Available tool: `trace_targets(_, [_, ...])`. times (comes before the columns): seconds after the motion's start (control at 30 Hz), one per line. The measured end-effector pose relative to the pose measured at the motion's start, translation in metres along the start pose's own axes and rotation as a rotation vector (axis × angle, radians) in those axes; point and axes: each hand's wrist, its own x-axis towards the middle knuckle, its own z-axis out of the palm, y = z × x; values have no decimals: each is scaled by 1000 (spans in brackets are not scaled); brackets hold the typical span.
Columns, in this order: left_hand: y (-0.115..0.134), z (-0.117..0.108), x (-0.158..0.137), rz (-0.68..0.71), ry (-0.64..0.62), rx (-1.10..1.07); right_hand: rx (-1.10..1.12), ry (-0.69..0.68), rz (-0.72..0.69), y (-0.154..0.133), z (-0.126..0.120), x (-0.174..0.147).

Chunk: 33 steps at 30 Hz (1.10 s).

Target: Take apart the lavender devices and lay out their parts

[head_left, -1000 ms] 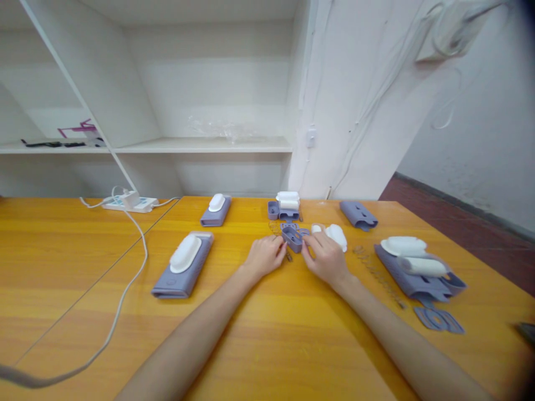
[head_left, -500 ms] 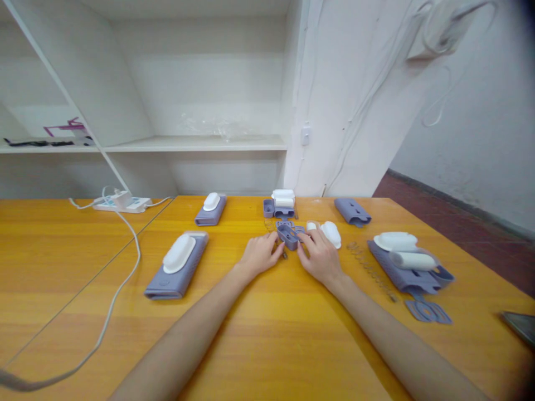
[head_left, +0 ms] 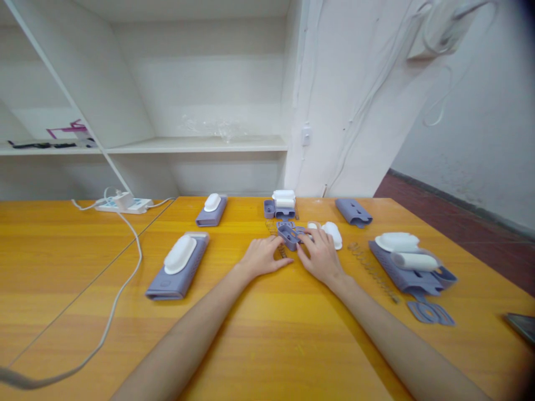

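Mid-table lies a small purple-grey oval plastic housing (head_left: 288,236) with hollow compartments. My right hand (head_left: 321,256) grips its right edge between thumb and fingers. To the left, my left hand (head_left: 264,256) has its thumb stretched apart from the fingers, and its fingertips are close to the housing's left side. A thin coil spring (head_left: 282,252) lies in the gap between that thumb and the fingers, apparently not gripped. Just behind the housing are flat purple cut-out plates (head_left: 299,230). A white oval cap (head_left: 332,234) rests beyond my right fingers.
Purple sleeves with white caps stand at left (head_left: 179,267) and back left (head_left: 212,210). An assembly with a white roller (head_left: 413,261) lies at right, near a long spring (head_left: 374,273). A bare sleeve (head_left: 353,212), a power strip (head_left: 125,206) and a cable (head_left: 121,289) are also here.
My left thumb has come away from the housing and swung out to the right, so the spring shows more. My right hand stays at the housing.
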Motion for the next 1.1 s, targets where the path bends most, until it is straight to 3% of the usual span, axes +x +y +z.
trace_targets(0.5, [2,-1,1,-17,-17,60,50,-62,-82,2,1,-1])
trace_targets(1.1, [2,-3,2,-24,-25,29,43,-35,-66,1,0,-1])
